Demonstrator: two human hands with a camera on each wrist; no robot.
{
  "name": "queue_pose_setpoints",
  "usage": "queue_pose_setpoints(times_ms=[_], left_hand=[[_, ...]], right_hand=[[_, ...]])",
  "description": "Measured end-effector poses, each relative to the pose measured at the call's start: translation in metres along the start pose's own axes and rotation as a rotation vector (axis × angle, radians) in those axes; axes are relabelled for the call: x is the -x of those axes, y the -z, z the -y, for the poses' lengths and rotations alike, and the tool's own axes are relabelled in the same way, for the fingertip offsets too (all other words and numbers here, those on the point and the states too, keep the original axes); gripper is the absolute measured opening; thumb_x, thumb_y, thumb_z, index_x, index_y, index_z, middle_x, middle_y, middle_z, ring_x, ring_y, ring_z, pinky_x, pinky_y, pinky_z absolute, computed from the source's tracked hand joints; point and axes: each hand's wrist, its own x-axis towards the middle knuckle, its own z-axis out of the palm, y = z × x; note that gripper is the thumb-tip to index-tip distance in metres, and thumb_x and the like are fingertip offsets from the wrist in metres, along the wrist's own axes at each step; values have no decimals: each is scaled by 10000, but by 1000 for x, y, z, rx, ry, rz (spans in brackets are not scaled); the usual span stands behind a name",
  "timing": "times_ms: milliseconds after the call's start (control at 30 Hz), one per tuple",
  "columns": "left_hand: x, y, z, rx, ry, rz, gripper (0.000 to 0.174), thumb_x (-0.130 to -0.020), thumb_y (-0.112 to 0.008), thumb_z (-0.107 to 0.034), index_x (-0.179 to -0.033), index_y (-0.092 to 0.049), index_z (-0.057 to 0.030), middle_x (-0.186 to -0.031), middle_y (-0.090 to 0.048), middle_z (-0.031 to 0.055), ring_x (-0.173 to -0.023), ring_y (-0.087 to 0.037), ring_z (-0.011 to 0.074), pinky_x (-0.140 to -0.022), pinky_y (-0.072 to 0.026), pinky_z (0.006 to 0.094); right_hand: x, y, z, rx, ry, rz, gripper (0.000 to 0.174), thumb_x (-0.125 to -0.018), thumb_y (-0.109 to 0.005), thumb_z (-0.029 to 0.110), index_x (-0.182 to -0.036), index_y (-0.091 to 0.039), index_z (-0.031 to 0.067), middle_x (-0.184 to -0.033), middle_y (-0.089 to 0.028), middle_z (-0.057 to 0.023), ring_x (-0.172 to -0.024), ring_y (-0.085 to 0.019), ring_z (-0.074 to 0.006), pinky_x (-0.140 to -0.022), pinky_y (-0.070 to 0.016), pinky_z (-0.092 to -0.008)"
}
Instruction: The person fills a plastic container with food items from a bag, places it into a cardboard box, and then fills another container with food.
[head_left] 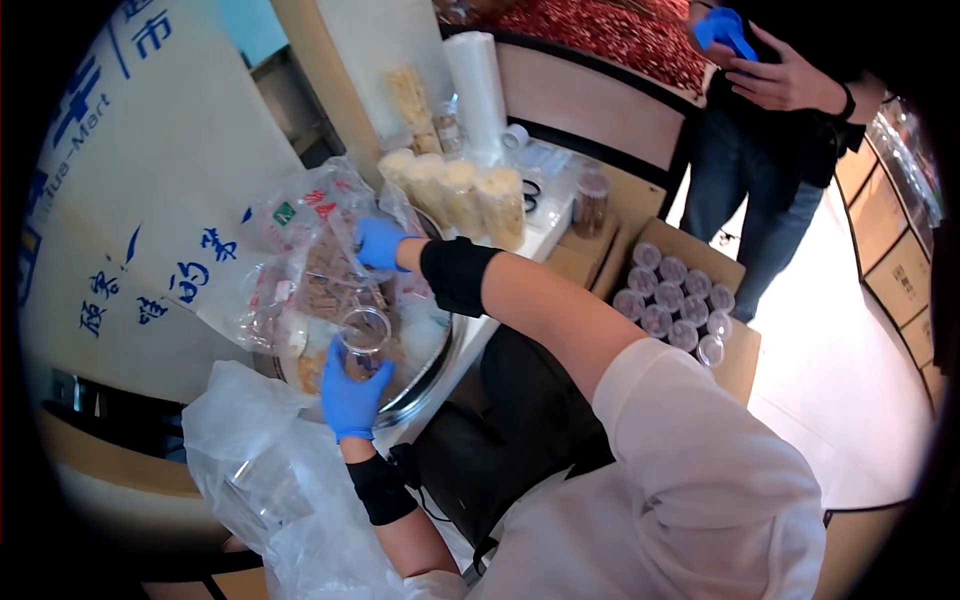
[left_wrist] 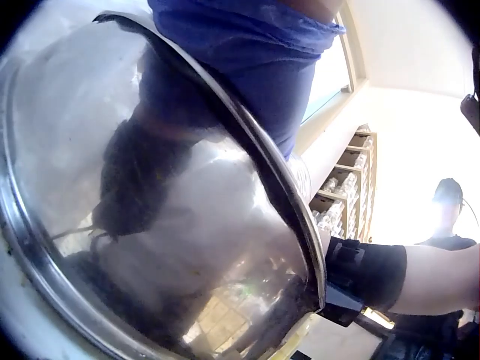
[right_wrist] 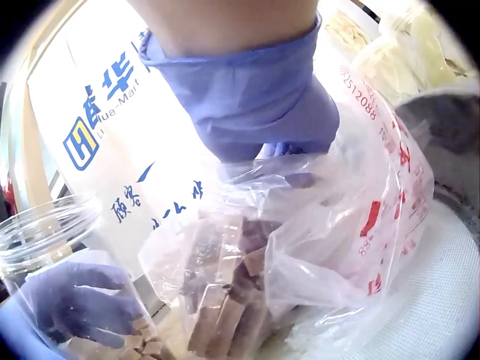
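My left hand [head_left: 350,395], in a blue glove, holds a clear plastic jar [head_left: 366,331] with its open mouth up. Some brown pieces [right_wrist: 142,346] show low in the jar in the right wrist view, where the left fingers appear through its wall. My right hand [head_left: 380,243], also gloved, grips a clear plastic bag [right_wrist: 315,255] with red print. Brown bar-shaped pieces [right_wrist: 225,292] lie inside the bag, right below that hand. Both hands are over a round metal basin [left_wrist: 187,225]; its shiny outer side fills much of the left wrist view, hiding the left fingers.
Several jars of pale sticks [head_left: 455,195] stand behind the basin, beside a plastic roll [head_left: 477,90] and black scissors [head_left: 531,195]. A cardboard box [head_left: 690,250] holds several filled jars at right. Another person [head_left: 780,120] stands beyond it. White plastic sheeting [head_left: 270,480] hangs at the near left.
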Motion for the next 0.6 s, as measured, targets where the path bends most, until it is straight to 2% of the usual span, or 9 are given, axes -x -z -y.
queue_pose_setpoints(times_ms=[100, 167, 233, 300, 367, 400, 467, 567, 600], left_hand=[[2, 0, -2, 13, -25, -10, 815, -620, -825, -317, -1293, -496, 6, -1223, -587, 203, -1122, -577, 331, -936, -455, 400], [2, 0, -2, 26, -24, -25, 820, -622, -824, -317, -1299, -489, 4, -1232, -581, 200, -1127, -574, 329, -939, -455, 395], [1, -3, 3, 2, -8, -16, 832, -628, -822, -315, -1320, -472, -15, -1247, -571, 190, -1143, -566, 319, -948, -456, 385], [1, -1, 0, 40, 6, -20, 829, -627, -823, -311, -1322, -473, -25, -1242, -573, 188, -1141, -568, 315, -948, -456, 385], [2, -2, 0, 74, 2, -17, 820, -622, -824, -296, -1325, -479, -53, -1232, -580, 177, -1125, -581, 305, -940, -464, 387], [3, -1, -1, 81, 3, -22, 820, -622, -824, -296, -1325, -479, -53, -1232, -580, 177, -1125, -581, 305, -940, -464, 387], [5, -1, -5, 46, -31, -39, 813, -620, -825, -289, -1320, -483, -55, -1233, -583, 169, -1107, -592, 306, -927, -475, 385], [5, 1, -7, -11, -90, -60, 809, -619, -828, -292, -1318, -487, -65, -1227, -587, 165, -1096, -598, 309, -915, -483, 385], [5, 2, -8, 6, -59, -53, 809, -621, -829, -301, -1320, -489, -76, -1225, -589, 164, -1106, -590, 314, -921, -479, 391]], right_hand=[[1, 18, -6, -285, -89, -194, 407, -750, -653, 204, -1111, -623, 18, -959, -661, -242, -861, -643, -413, -768, -514, -453], [-1, 34, -12, -205, 129, -426, 536, -753, -679, 213, -1231, -531, 23, -987, -644, -258, -860, -643, -411, -777, -514, -440], [1, 86, -4, -322, 39, -286, 561, -752, -711, 234, -1231, -531, 2, -973, -667, -201, -806, -664, -345, -739, -532, -401], [35, 153, 28, -685, -140, -395, 506, -786, -723, 232, -1194, -551, -15, -948, -679, -108, -759, -666, -228, -695, -542, -320], [57, 190, 15, -1058, -49, -361, 404, -852, -691, 193, -1179, -564, -6, -929, -665, -55, -734, -645, -134, -651, -533, -249], [70, 195, 8, -1051, -47, -356, 404, -852, -691, 193, -1179, -564, -6, -929, -665, -55, -734, -645, -134, -651, -533, -249], [95, 191, 4, -1861, 227, -190, 299, -903, -641, 165, -1153, -591, 9, -933, -667, -74, -717, -638, -118, -626, -525, -222], [106, 165, 21, -1480, 22, -99, 266, -910, -640, 171, -1121, -614, 10, -940, -669, -64, -734, -642, -119, -635, -534, -229], [107, 153, 28, -1508, 5, -64, 266, -910, -640, 171, -1121, -614, 10, -940, -669, -64, -734, -642, -119, -635, -534, -229]])
